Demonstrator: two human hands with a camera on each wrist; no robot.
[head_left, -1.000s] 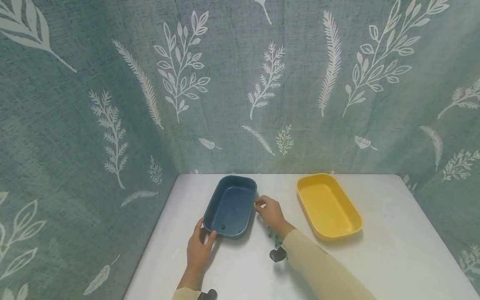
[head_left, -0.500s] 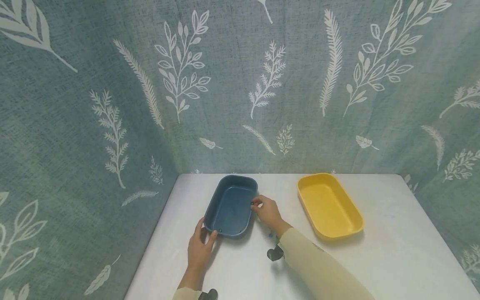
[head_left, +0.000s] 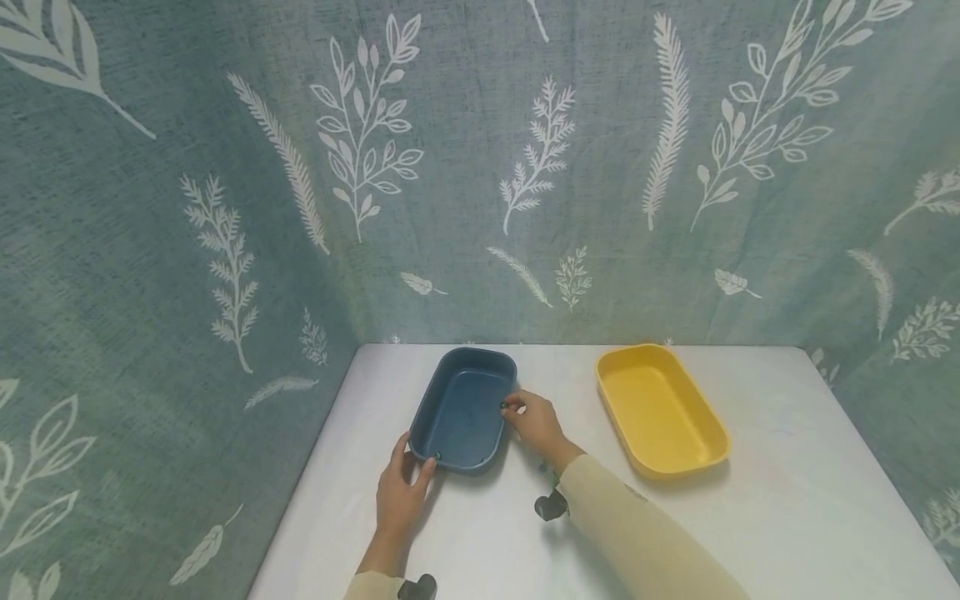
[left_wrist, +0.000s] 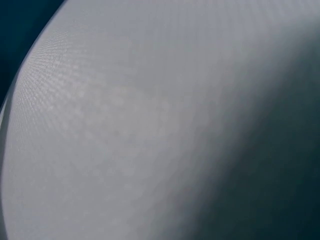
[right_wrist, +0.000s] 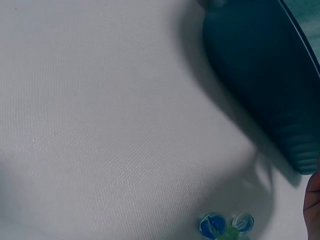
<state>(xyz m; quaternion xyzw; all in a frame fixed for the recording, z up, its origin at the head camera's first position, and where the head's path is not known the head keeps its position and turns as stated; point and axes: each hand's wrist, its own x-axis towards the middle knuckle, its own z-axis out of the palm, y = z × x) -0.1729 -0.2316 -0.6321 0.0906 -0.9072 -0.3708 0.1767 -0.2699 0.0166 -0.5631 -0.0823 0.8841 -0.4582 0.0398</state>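
Observation:
My left hand (head_left: 401,500) holds the near left corner of a blue tray (head_left: 467,408), thumb at its near side and fingers along its left side. Between thumb and fingertips my right hand (head_left: 538,423) pinches a small dark marble (head_left: 505,406) right at the tray's right rim. Inside the tray, another marble (head_left: 437,457) lies by the near wall, close to my left thumb. The right wrist view shows the tray's outer wall (right_wrist: 260,75) and part of the right hand (right_wrist: 313,207). My left hand is outside its wrist view.
Loose glass marbles lie on the white table below the right wrist, among them a blue one (right_wrist: 212,226), a clear one (right_wrist: 243,222) and a green one (right_wrist: 229,234). A yellow tray (head_left: 660,408) stands to the right. Patterned fabric (head_left: 465,167) rises behind the table.
My right hand has moved slightly left, bringing its marble to the rim. The marble in the blue tray has rolled to the near wall. My left hand keeps its hold.

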